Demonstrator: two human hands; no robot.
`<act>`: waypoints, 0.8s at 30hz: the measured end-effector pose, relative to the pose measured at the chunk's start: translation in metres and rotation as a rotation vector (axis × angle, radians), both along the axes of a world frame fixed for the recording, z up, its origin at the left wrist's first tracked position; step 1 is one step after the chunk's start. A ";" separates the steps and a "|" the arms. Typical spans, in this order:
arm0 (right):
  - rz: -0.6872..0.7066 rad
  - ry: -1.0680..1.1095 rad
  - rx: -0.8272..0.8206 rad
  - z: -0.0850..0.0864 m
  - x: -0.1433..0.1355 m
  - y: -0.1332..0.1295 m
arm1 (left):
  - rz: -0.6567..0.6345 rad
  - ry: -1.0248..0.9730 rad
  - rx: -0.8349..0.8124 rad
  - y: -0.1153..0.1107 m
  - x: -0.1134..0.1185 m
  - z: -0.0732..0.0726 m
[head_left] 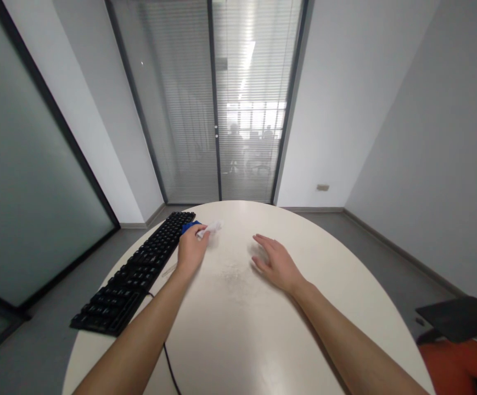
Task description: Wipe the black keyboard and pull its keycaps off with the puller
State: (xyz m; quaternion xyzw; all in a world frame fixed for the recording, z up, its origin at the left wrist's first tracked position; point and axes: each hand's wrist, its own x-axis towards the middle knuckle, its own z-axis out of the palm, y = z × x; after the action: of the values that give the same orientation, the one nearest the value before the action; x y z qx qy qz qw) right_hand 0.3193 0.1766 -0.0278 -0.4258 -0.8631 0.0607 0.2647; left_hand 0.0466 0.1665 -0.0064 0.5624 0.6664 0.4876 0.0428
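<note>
My left hand (191,247) is closed on a crumpled white tissue-like piece (211,228), which sticks out to the right of the fingers. Just behind that hand, by the far end of a black keyboard (139,271), lies something blue (189,225), mostly hidden; its kind does not show. A thin pale stick-like item (169,270) lies between the keyboard and my left wrist. To the right, my right hand (277,263) hovers low over the table, thumb and fingers apart, holding nothing. Greyish specks (234,274) mark the tabletop between the two hands.
The white round table (238,340) has its far edge near a glass door with blinds (246,164). A black cable (170,367) runs from the keyboard to the near edge. At the lower right stands a chair (460,340) with a red seat and black back.
</note>
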 end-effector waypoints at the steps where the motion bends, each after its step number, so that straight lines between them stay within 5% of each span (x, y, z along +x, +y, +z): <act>1: 0.029 0.055 0.048 0.004 -0.005 -0.006 | -0.043 -0.035 -0.033 -0.002 0.010 0.001; 8: 0.139 0.162 0.101 0.004 -0.023 -0.028 | -0.395 -0.250 -0.163 -0.016 0.067 -0.008; 17: 0.012 0.292 -0.028 -0.002 -0.015 -0.016 | -0.611 -0.419 -0.250 -0.021 0.081 -0.011; 20: -0.016 0.268 -0.066 -0.002 -0.013 -0.014 | -0.590 -0.253 -0.218 -0.020 0.076 -0.013; 24: -0.057 0.230 -0.067 -0.002 -0.010 -0.011 | -0.328 0.130 -0.138 -0.012 0.044 -0.009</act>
State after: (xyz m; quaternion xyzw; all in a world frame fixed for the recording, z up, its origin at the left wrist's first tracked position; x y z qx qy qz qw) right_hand 0.3095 0.1659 -0.0294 -0.4491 -0.8121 0.1304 0.3490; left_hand 0.0902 0.1545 -0.0156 0.6897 0.5988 0.3900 0.1170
